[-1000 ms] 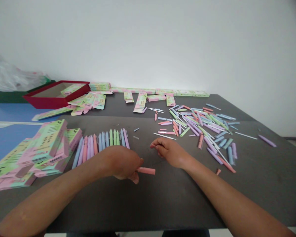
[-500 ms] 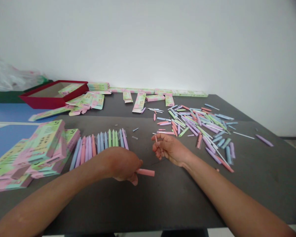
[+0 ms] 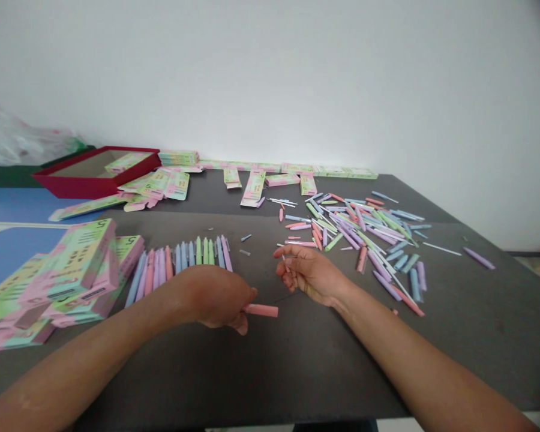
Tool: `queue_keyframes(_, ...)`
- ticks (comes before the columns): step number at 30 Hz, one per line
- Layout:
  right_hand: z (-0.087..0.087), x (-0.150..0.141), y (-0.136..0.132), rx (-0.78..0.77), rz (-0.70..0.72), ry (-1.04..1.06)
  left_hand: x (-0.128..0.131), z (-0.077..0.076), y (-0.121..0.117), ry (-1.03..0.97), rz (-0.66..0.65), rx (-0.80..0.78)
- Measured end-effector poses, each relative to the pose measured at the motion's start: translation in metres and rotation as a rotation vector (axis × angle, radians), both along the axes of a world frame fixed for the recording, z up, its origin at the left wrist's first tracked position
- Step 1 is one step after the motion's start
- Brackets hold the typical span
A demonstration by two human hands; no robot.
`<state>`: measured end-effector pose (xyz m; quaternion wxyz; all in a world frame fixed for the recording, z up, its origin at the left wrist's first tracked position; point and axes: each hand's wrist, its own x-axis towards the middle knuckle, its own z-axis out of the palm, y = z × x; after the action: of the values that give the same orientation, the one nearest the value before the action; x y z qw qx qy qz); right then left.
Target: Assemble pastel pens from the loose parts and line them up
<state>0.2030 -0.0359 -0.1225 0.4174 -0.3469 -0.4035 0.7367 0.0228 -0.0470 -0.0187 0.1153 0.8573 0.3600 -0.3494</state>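
Observation:
My left hand (image 3: 220,298) is closed around a coral-pink pen barrel (image 3: 263,310), whose end sticks out to the right between the fingers. To its right, my right hand (image 3: 308,271) pinches a small pale pink pen part (image 3: 284,259) between thumb and fingertips; its exact kind is too small to make out. The two hands are apart, just above the dark table. Behind my left forearm lies a row of pens (image 3: 198,252) in blue, purple, pink and green, partly hidden by the arm. A loose pile of pen barrels and white refills (image 3: 355,222) spreads beyond my right hand.
Printed pen boxes (image 3: 81,258) are stacked at the left. A red tray (image 3: 63,185) and flattened cartons (image 3: 162,183) stand behind them. More boxes (image 3: 297,169) line the wall. A small blue piece (image 3: 246,237) lies between the row and the pile.
My right hand has raised a small pale pink part into a fingertip pinch. My left hand keeps its hold on the pink barrel. The whole view has shifted slightly.

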Motion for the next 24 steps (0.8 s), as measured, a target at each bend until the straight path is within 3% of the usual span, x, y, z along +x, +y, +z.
queue_keyframes(24, 0.0010, -0.0013, -0.0008, 0.003, 0.027, 0.055, 0.0010, -0.0046, 0.0008, 0.006, 0.010, -0.046)
